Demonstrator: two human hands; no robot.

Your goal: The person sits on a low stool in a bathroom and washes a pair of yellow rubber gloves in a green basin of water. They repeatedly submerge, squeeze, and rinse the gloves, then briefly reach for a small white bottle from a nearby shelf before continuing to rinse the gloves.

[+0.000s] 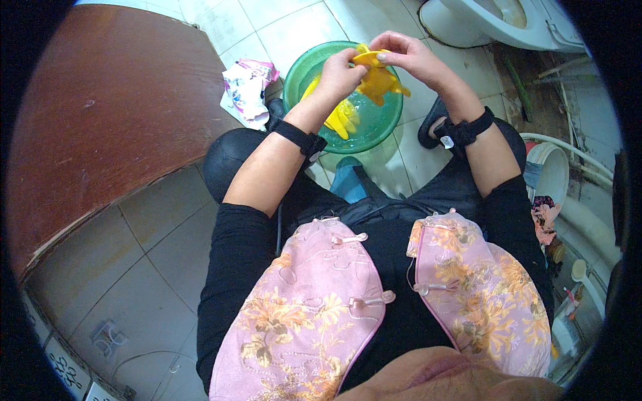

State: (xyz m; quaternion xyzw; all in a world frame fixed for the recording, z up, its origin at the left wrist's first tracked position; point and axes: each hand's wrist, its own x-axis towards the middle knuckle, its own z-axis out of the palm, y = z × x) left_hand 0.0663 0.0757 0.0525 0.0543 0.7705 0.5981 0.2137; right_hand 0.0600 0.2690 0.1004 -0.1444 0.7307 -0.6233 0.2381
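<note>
Over a round green basin (294, 72) with water in it, both my hands grip a yellow rubber glove (380, 85) by its cuff. My left hand (342, 72) pinches the cuff's left side. Opposite it, my right hand (409, 56) has thumb and fingers closed on the other side of the cuff. The glove's fingers dangle down above the water. A second yellow rubber glove (343, 119) lies in the basin, partly in the water, its fingers toward me.
Left of the basin lies a crumpled white and pink plastic package (247, 90). A brown wooden door (114, 113) takes up the left side. A white toilet (495, 23) stands at the far right. Pipes (568, 150) and a white bucket (552, 170) are beside my right knee.
</note>
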